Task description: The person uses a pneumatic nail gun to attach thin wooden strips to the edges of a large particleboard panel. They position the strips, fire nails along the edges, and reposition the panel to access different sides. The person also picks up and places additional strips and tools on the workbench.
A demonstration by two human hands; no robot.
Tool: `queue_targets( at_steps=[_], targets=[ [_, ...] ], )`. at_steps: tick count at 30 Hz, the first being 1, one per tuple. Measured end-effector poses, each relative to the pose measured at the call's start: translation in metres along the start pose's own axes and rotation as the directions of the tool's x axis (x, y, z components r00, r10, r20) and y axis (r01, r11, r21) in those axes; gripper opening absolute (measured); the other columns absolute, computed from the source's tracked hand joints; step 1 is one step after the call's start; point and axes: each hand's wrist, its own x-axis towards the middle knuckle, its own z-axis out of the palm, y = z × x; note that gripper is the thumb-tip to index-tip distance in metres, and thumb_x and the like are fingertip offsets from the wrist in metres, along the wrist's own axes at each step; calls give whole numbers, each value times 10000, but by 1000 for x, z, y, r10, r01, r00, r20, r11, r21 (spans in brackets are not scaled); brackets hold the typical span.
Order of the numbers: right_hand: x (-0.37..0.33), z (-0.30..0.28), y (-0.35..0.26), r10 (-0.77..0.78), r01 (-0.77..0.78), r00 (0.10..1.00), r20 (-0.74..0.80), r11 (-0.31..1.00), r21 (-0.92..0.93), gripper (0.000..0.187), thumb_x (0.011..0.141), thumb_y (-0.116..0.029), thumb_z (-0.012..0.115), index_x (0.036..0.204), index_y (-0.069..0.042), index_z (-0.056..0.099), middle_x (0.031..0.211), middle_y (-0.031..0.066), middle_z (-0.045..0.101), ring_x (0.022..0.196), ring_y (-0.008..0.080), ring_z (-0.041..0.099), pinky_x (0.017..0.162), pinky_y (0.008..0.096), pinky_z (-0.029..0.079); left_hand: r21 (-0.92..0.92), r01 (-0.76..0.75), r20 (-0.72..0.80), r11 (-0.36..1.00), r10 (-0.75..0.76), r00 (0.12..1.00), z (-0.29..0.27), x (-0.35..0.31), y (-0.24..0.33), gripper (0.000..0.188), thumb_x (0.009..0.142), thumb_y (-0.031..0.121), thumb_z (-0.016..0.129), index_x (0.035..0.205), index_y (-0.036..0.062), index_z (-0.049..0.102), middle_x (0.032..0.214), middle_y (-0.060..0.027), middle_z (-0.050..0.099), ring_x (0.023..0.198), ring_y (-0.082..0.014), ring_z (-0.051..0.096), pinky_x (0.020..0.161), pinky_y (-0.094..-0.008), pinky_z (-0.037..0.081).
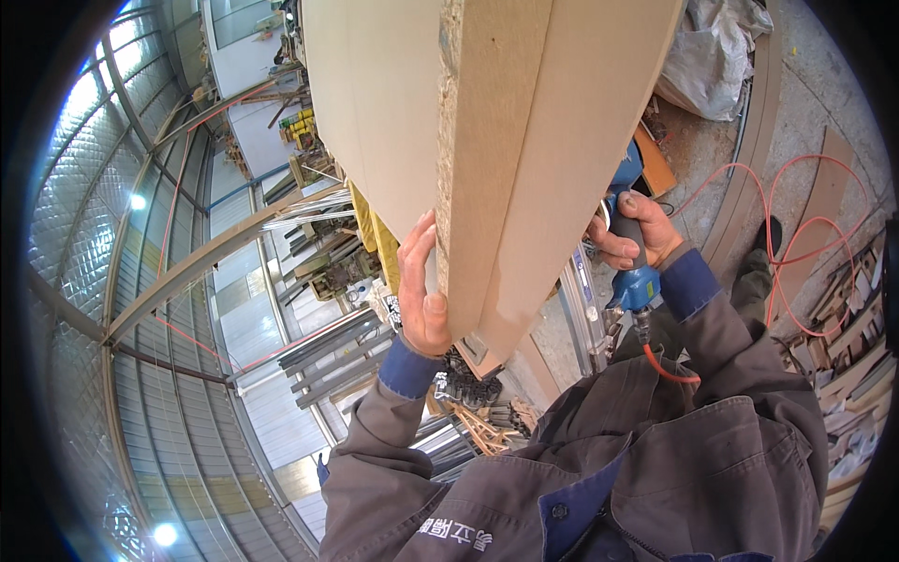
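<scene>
A large pale wooden assembly [379, 103] stands before me, with a rough-edged board [487, 140] running along its middle and a smooth panel [571, 159] sloping off to the right. My left hand [420, 290] lies against the left side near the board's lower end, fingers stretched out and thumb near the rough edge. On the right side my right hand [641, 229] is wrapped round the dark grip of a blue air nail gun [637, 288]. The panel and my fingers partly hide the tool's head. An orange air hose [660, 367] joins the bottom of its handle.
The hose [773, 239] loops over the concrete floor at right. A plastic sack [716, 61] lies at far right, and wood offcuts [852, 375] are piled at the lower right. Metal bars [332, 361] and timber strips [478, 426] lie to the left and below the assembly.
</scene>
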Motion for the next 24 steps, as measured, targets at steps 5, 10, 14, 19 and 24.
queue_targets(
  at_steps=[5,10,14,19,24],
  targets=[
    [-3,-8,16,6,-6,1000,-20,1000,8,491,967,-356,573,1059,125,596,658,88,587,476,104,509,473,291,468,2,-16,-12,1000,16,1000,1,-3,-2,769,1009,591,325,1398,-59,453,1465,-272,446,1385,-390,407,1151,-478,299],
    [-6,-5,25,3,0,996,-92,1000,29,489,970,-355,574,1076,121,586,726,93,597,486,100,509,465,286,458,19,-36,-36,999,36,999,4,-2,-4,756,1010,584,332,1391,-56,458,1458,-273,453,1376,-389,419,1143,-477,312],
    [-8,-17,34,32,-32,999,5,999,37,495,965,-342,607,1169,106,559,899,115,662,527,96,526,478,279,454,6,-35,-47,999,35,998,5,-4,-7,755,1010,585,337,1385,-58,459,1448,-266,461,1365,-375,429,1136,-467,321],
    [-10,-21,45,59,-59,998,-2,998,35,511,960,-348,616,1193,103,554,915,114,669,524,95,518,472,284,445,-20,-2,-50,1000,1,999,6,-8,-6,773,1006,603,342,1379,-64,456,1429,-250,470,1346,-350,441,1124,-451,332],
    [-11,-21,55,58,-58,998,-12,998,25,491,967,-348,606,1160,102,576,871,119,662,533,101,531,473,277,446,-51,46,-64,998,-50,997,7,-13,-8,792,1002,620,346,1373,-71,452,1411,-235,480,1326,-325,454,1111,-435,342]
  ],
)
